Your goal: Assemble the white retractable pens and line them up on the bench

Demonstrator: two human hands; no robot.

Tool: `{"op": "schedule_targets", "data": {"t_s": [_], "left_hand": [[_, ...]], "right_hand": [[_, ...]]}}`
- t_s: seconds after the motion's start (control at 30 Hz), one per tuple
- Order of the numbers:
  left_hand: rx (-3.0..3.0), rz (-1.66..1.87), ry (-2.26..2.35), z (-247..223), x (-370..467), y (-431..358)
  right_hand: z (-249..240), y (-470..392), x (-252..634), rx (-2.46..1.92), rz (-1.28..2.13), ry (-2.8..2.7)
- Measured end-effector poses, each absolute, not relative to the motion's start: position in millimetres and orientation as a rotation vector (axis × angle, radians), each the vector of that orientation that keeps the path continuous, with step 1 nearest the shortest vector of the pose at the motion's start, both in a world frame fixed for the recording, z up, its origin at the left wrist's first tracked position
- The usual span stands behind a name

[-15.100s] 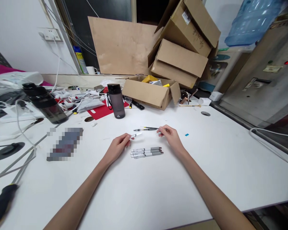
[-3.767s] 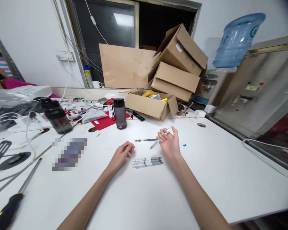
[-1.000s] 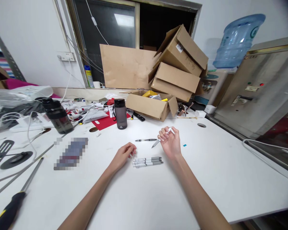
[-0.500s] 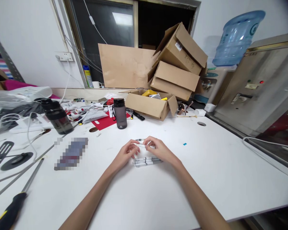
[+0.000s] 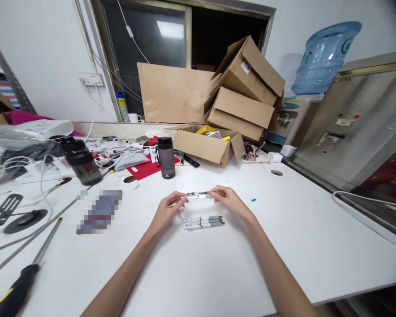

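My left hand [image 5: 169, 208] pinches the left end of white-and-clear pens [image 5: 198, 195], which look like two lying side by side. At their right end, my right hand [image 5: 227, 200] has its fingertips closed on them. The held pens lie level, at or just over the white table; I cannot tell which. Nearer to me, between my forearms, several similar pens [image 5: 203, 223] with grey grips rest in a neat row on the tabletop.
A dark bottle [image 5: 166, 158] stands beyond my hands, near an open cardboard box [image 5: 204, 147]. To the left are a second bottle [image 5: 82, 163], a blurred-out flat object [image 5: 100, 212] and a screwdriver [image 5: 23, 281]. A small blue piece [image 5: 254, 200] lies right on the table [image 5: 191, 273].
My hands have spread apart from close together to the two ends of the pens. The held pens have come together, and the row below shows more fully.
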State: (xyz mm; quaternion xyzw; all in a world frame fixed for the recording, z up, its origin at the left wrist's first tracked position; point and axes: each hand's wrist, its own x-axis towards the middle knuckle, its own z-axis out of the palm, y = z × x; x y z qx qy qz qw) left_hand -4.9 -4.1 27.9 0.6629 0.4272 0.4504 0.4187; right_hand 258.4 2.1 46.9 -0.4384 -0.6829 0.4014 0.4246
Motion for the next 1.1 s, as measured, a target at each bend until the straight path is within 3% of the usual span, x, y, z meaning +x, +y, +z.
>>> {"op": "schedule_targets", "data": {"t_s": [0.5,1.1], "left_hand": [[2.051,0.656,1.128,33,-23,-4],[2.094,0.532,1.082,35,-24,-5]], "right_hand": [[33,2,278,-1.199,1.183,-2.024],[23,6,280,-1.248,1.198,-2.067]]}}
